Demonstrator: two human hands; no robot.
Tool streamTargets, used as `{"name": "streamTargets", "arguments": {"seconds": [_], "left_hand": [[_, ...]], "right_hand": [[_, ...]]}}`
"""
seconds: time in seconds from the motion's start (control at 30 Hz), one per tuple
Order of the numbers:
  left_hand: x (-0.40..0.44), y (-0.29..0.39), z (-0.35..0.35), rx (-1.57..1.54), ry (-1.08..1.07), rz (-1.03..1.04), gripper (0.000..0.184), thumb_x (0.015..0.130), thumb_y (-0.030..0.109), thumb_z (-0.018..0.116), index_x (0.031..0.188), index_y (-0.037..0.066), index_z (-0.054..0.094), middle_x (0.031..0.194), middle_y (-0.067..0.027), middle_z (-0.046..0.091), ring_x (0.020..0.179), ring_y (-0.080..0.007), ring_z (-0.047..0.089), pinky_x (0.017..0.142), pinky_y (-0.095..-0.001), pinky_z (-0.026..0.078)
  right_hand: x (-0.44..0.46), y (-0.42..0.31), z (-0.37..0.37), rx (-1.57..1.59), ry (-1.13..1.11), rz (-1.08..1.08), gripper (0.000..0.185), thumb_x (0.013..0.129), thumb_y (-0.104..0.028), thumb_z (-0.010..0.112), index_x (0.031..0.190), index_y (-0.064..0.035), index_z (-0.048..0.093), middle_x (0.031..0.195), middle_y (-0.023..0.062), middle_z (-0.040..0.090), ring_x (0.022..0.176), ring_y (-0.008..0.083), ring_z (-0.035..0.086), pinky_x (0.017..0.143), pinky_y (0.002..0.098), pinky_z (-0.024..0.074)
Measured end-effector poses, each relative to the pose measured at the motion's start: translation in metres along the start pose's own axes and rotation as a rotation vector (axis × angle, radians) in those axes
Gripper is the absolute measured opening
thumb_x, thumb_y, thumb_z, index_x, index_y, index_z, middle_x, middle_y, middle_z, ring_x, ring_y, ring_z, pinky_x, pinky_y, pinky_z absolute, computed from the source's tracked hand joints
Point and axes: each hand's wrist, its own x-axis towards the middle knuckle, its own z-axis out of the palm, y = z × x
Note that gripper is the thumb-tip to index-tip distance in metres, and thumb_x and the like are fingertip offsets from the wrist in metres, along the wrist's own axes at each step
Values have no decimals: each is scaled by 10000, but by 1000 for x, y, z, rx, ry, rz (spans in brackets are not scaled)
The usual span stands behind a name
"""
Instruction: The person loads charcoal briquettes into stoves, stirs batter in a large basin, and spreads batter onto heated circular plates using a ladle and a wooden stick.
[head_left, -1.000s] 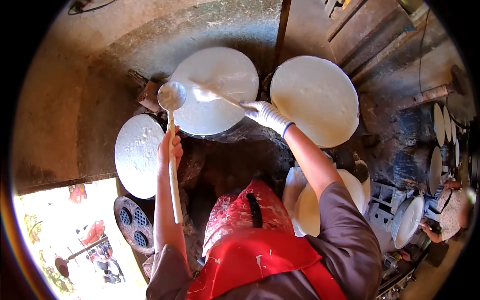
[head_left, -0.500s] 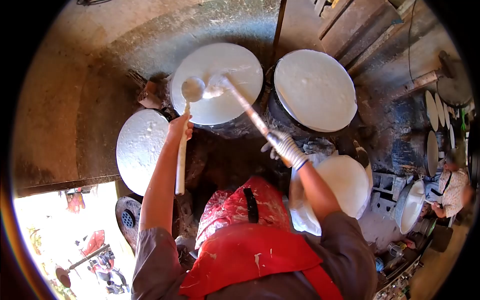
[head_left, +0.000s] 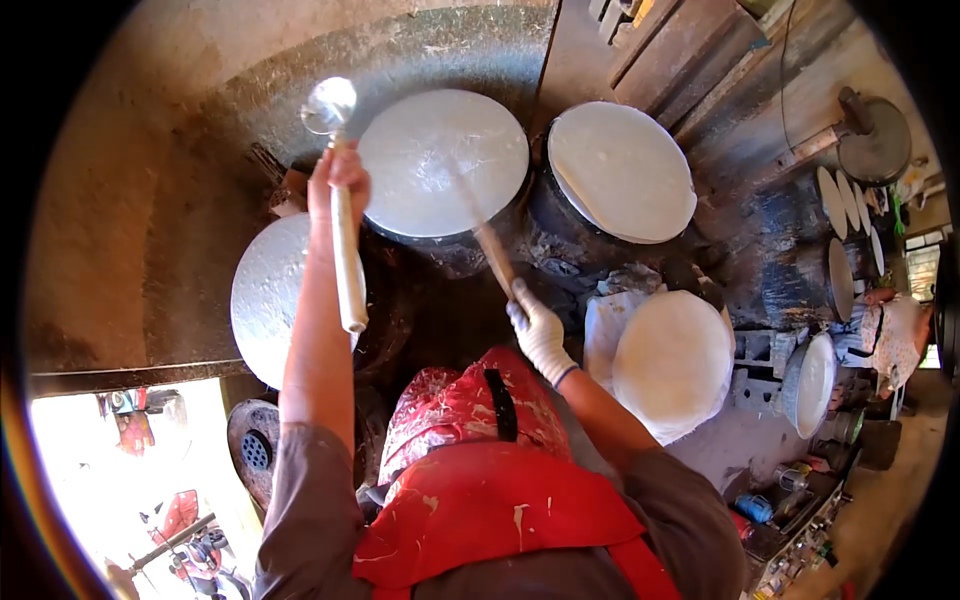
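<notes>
My left hand (head_left: 338, 185) is closed around the pale handle of a metal ladle (head_left: 347, 265), raised at the upper left with its shiny bowl beyond the fingers. In a striped white work glove, my right hand (head_left: 540, 338) grips a wooden stick (head_left: 493, 255). The stick's far end is blurred over the white surface (head_left: 440, 150) of the middle drum (head_left: 455, 250); its tip shape is unclear. Beside my left forearm sits another drum, topped with a bumpy white layer (head_left: 270, 300).
A third drum with a white top (head_left: 620, 170) stands at the back right. Nearer, a white-lined round tub (head_left: 672, 365) sits by my right forearm. Concrete blocks (head_left: 757, 375), a metal basin (head_left: 810, 385) and another person (head_left: 897, 340) are at the far right.
My left hand has lifted the ladle up and left, away from the middle drum. My right hand has shifted left and down with the stick; the white clump at its tip no longer shows.
</notes>
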Motion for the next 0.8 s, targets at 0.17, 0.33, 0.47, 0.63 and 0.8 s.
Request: {"name": "streamTargets", "arguments": {"seconds": [0.17, 0.33, 0.47, 0.63, 0.8], "left_hand": [[-18, 27, -15, -141, 0, -175, 330, 933, 189, 356, 1096, -97, 379, 681, -46, 470, 407, -72, 402, 424, -216, 346], [-87, 21, -17, -82, -67, -195, 359, 939, 200, 349, 1180, -66, 362, 682, -36, 462, 400, -63, 398, 416, -210, 348], [-131, 15, -31, 21, -25, -125, 399, 943, 226, 358, 1238, -42, 336, 674, -26, 455, 379, -51, 384, 386, -190, 336], [-159, -3, -33, 97, 92, -95, 411, 942, 229, 375, 1258, -27, 318, 635, -2, 403, 364, -41, 368, 360, -175, 321], [-150, -37, -14, 167, 175, -90, 430, 943, 241, 373, 1281, -13, 293, 633, 7, 388, 356, -29, 354, 349, -161, 321]], "right_hand": [[50, -84, 34, -473, -291, 15, 301, 831, -268, 524, 1110, -161, 560, 819, 187, 602, 726, 357, 585, 653, 445, 452], [65, -55, -5, -310, 78, -146, 310, 836, -222, 550, 1109, -74, 556, 905, 166, 622, 771, 288, 619, 715, 345, 483], [4, -43, 10, -98, -311, -35, 342, 822, -192, 583, 1151, -103, 544, 1035, 168, 591, 867, 261, 609, 802, 311, 462], [15, -20, -10, -178, 2, 180, 425, 841, -220, 544, 1247, -135, 452, 872, 202, 620, 728, 356, 592, 640, 387, 476], [31, -50, -32, -468, -422, 95, 431, 761, -276, 592, 1163, -146, 509, 778, 190, 606, 711, 351, 593, 649, 434, 468]]}}
